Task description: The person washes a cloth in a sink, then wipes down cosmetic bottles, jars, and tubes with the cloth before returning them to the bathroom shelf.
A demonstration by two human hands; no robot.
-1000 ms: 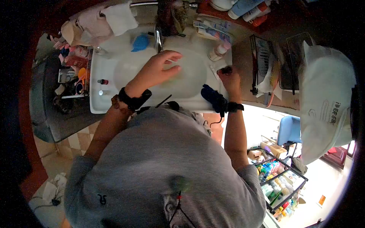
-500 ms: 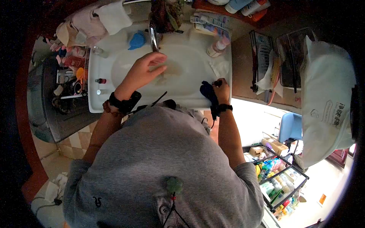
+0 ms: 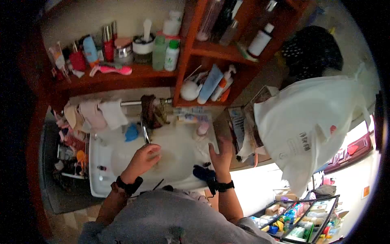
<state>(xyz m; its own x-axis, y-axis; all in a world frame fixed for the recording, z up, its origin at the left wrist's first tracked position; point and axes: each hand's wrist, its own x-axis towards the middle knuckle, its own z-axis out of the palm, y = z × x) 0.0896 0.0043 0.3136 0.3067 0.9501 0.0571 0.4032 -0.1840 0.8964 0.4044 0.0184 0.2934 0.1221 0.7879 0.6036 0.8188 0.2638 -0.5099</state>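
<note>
Over the white sink [image 3: 105, 171], my left hand [image 3: 140, 162] hangs with its fingers loosely curved, thumb apart, and nothing in it. It is just in front of the metal faucet [image 3: 145, 132]. My right hand [image 3: 221, 160] is raised at the sink's right edge, empty, its fingers spread and somewhat blurred. Close to its left, a dark blue bunched item [image 3: 204, 173] lies on the rim; whether it is cloth or a glove I cannot tell. A small black object [image 3: 207, 164] sits beside it. Black bands circle both wrists.
Wooden shelves [image 3: 154, 79] above the sink hold several bottles and jars. A blue scrubber-like item [image 3: 131, 132] and a pump bottle [image 3: 202, 128] stand on the sink. Towels [image 3: 113, 114] hang at the left. A large white plastic bag [image 3: 300, 126] hangs at the right.
The view has tilted up, bringing the shelves into sight. My right hand has come away from the small black object and opened. My left hand stays over the sink.
</note>
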